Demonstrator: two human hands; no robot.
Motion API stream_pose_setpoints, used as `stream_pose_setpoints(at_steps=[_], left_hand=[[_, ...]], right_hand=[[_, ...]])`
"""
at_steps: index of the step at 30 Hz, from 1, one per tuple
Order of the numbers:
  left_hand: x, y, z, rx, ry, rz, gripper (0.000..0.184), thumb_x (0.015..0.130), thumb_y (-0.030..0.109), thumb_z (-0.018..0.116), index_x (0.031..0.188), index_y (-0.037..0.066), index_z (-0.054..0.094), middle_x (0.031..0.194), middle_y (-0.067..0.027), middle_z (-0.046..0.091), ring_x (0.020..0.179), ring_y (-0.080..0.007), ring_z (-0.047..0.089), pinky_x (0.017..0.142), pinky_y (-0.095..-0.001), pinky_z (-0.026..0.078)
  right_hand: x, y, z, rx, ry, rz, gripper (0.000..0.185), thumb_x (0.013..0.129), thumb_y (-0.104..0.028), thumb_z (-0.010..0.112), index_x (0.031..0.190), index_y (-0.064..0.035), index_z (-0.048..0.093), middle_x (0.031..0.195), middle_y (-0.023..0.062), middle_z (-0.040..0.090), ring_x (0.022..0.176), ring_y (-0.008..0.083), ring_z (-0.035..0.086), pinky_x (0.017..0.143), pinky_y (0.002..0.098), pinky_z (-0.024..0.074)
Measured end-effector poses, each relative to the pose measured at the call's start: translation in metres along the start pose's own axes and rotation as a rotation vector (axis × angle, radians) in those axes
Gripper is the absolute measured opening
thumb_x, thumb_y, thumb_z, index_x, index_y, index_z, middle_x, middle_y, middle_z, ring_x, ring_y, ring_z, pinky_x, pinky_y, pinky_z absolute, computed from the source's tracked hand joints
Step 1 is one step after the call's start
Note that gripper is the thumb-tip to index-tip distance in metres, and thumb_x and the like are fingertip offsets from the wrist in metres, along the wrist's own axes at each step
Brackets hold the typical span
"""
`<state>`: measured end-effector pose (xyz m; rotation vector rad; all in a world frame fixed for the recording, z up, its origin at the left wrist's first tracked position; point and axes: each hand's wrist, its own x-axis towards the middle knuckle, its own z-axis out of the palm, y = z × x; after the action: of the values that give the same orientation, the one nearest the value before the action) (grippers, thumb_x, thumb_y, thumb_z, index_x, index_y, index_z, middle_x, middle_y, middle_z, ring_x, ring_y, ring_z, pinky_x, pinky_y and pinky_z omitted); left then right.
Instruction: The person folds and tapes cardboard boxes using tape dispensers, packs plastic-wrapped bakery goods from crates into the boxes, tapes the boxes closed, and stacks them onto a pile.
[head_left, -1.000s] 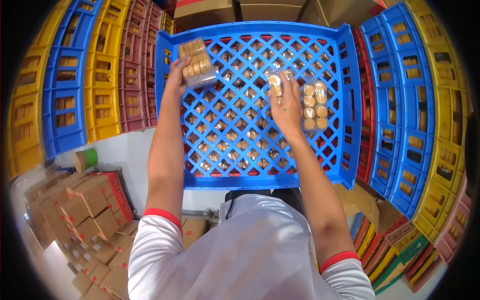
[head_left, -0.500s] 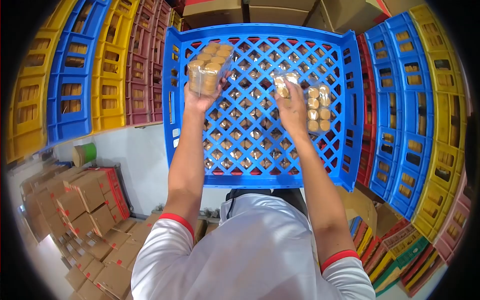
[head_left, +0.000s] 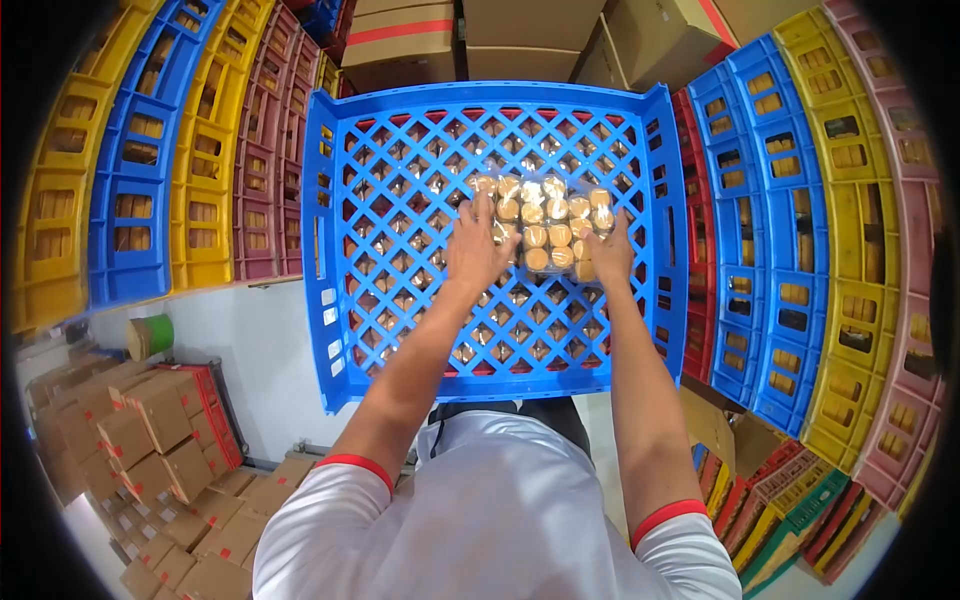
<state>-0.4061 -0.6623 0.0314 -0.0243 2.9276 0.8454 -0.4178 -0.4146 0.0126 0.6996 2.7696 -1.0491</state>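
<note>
Three clear plastic packs of round golden-brown biscuits [head_left: 546,235] lie side by side in a blue plastic crate [head_left: 480,390] with a lattice bottom. My left hand [head_left: 478,245] is on the leftmost pack, its thumb and fingers gripping that pack's left part. At the other end, my right hand [head_left: 613,255] holds the right edge of the rightmost pack, with the thumb toward its front. The middle pack sits between the two. Through the lattice, more wrapped biscuits show below in a layer edged with red.
Stacked yellow, blue and pink crates filled with biscuits rise at the left [head_left: 130,150] and at the right [head_left: 780,250]. Cardboard boxes [head_left: 530,60] stand behind the blue crate. More boxes [head_left: 160,430] are piled at the lower left, and colourful crates [head_left: 790,490] at the lower right.
My left hand has brought its held packs down to the right, beside the pack in the crate. My right hand has moved to the row's right edge.
</note>
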Motion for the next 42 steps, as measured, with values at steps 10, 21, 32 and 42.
stream_pose_setpoints(at_steps=[10, 21, 32, 42], left_hand=[[-0.002, -0.011, 0.053, -0.484, 0.100, -0.126, 0.127, 0.068, 0.034, 0.098, 0.160, -0.003, 0.018, 0.153, -0.0290, 0.044, 0.140, -0.0420, 0.048, 0.115, -0.0451, 0.044], [-0.195, 0.004, 0.053, -0.445, -0.010, -0.209, 0.122, 0.071, 0.028, 0.097, 0.161, -0.001, 0.019, 0.155, -0.0269, 0.043, 0.142, -0.0399, 0.047, 0.118, -0.0443, 0.040], [-0.215, -0.013, 0.072, -0.953, -0.202, -0.346, 0.104, 0.077, 0.019, 0.094, 0.156, -0.001, 0.029, 0.138, -0.0178, 0.061, 0.122, -0.0256, 0.064, 0.099, -0.0398, 0.057], [-0.274, 0.081, 0.021, -0.567, 0.113, -0.033, 0.105, 0.071, 0.015, 0.096, 0.154, -0.001, 0.033, 0.139, -0.0230, 0.059, 0.129, -0.0344, 0.059, 0.111, -0.0430, 0.046]], right_hand=[[0.022, -0.011, -0.002, -0.013, -0.077, -0.002, 0.066, 0.087, -0.043, 0.078, 0.135, -0.0036, 0.055, 0.136, 0.0223, 0.065, 0.124, 0.0428, 0.062, 0.105, 0.0490, 0.0483], [-0.131, 0.111, -0.049, -0.142, -0.346, -0.129, 0.082, 0.088, -0.046, 0.075, 0.151, -0.0041, 0.041, 0.145, 0.0272, 0.056, 0.130, 0.0445, 0.058, 0.106, 0.0507, 0.0476], [-0.137, 0.127, -0.068, -0.032, -0.504, -0.030, 0.097, 0.089, -0.066, 0.063, 0.158, -0.0046, 0.035, 0.150, 0.0255, 0.053, 0.139, 0.0431, 0.052, 0.115, 0.0507, 0.0417], [-0.222, 0.133, -0.139, 0.425, -0.054, -0.228, 0.083, 0.093, -0.043, 0.071, 0.157, -0.0041, 0.034, 0.145, 0.0271, 0.056, 0.133, 0.0448, 0.056, 0.110, 0.0504, 0.0440]])
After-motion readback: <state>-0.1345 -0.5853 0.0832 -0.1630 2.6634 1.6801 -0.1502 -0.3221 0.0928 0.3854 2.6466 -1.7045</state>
